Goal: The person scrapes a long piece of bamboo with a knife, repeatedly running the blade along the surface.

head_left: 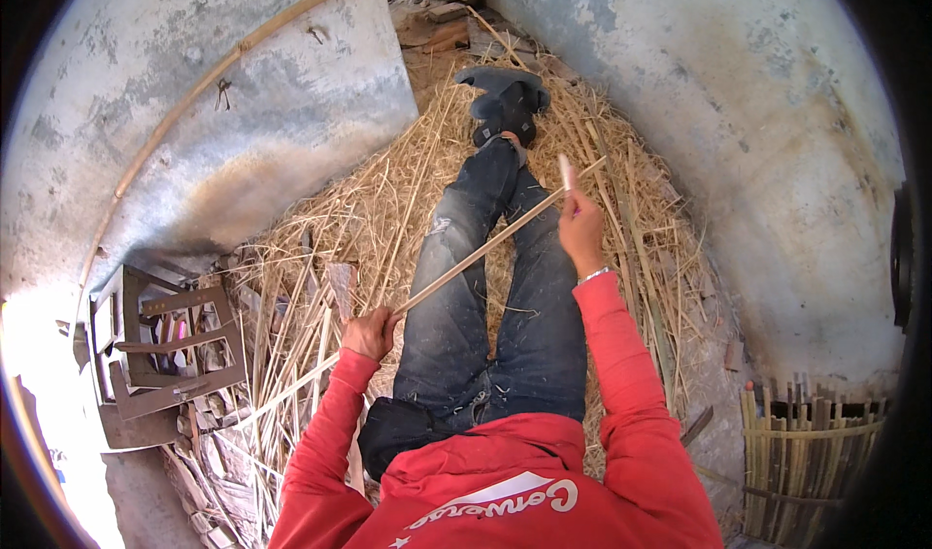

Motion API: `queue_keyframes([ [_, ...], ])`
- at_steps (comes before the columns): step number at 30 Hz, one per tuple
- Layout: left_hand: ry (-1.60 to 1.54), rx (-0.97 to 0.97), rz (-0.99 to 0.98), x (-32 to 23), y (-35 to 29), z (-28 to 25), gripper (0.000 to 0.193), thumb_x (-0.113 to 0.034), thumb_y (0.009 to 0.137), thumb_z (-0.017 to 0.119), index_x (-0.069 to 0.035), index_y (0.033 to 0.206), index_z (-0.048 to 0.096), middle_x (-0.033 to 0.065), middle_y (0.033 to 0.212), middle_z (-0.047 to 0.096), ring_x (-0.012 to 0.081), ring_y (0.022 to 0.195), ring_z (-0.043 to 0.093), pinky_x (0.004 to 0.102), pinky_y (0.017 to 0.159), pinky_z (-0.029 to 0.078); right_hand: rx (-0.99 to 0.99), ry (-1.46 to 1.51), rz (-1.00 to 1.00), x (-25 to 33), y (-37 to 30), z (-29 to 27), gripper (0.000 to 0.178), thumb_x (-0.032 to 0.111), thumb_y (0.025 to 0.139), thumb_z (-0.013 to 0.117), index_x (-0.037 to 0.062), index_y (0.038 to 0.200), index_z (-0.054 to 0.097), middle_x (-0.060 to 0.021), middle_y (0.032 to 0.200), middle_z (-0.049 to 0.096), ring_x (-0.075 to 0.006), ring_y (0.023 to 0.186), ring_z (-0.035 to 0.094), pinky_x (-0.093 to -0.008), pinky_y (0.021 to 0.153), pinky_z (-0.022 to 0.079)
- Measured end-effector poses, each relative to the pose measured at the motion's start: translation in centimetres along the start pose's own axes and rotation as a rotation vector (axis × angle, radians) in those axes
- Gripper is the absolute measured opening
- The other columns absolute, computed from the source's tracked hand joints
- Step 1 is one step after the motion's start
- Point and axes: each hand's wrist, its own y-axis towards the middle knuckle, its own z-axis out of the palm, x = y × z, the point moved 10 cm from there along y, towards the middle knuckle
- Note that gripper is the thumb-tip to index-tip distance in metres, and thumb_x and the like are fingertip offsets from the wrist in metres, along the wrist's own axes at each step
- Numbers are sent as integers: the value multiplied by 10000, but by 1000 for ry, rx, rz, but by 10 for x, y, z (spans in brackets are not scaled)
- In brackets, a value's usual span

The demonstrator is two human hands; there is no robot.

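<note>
A long, thin bamboo strip (485,248) runs slantwise over my outstretched legs, its far end up to the right. My left hand (370,333) is closed around it beside my thigh, and the strip's paler tail (291,389) continues down to the left. Past my knees, my right hand (581,227) is closed on what looks like a small knife (566,172). Its pale blade points away from me, and a bit of pink shows at the fingers. The blade's base meets or crosses the strip; I cannot tell whether they touch. Most of the handle is hidden.
Straw-like shavings (388,195) and loose bamboo strips (646,287) cover the floor around my legs (447,287). A brown metal frame (170,355) stands at the left. A basket of upright slats (806,462) is at the lower right. Stained walls (738,112) close in both sides.
</note>
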Motion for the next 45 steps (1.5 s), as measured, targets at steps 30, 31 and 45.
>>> queue_keyframes([
  [30, -37, -1, 20, -8, 14, -5, 101, -169, 944, 729, -79, 927, 689, 168, 703, 665, 381, 618, 673, 454, 542, 517, 304, 288, -168, 49, -67, 56, 422, 102, 1048, 561, 168, 1464, 597, -204, 775, 658, -215, 604, 513, -367, 607, 468],
  [31, -50, 4, 20, -2, 12, -3, 100, -169, 946, 727, -77, 928, 693, 171, 705, 667, 383, 624, 675, 454, 546, 519, 353, 290, -182, 51, -71, 63, 421, 97, 1048, 554, 158, 1463, 597, -217, 803, 679, -234, 605, 537, -373, 613, 477],
  [45, -201, 14, -105, -25, 25, -13, 148, -168, 939, 714, -32, 881, 715, 212, 717, 672, 404, 647, 680, 458, 602, 532, 232, 364, 31, 50, -76, 79, 478, 99, 1010, 565, 160, 1484, 565, -305, 856, 588, -357, 579, 590, -430, 592, 485],
])
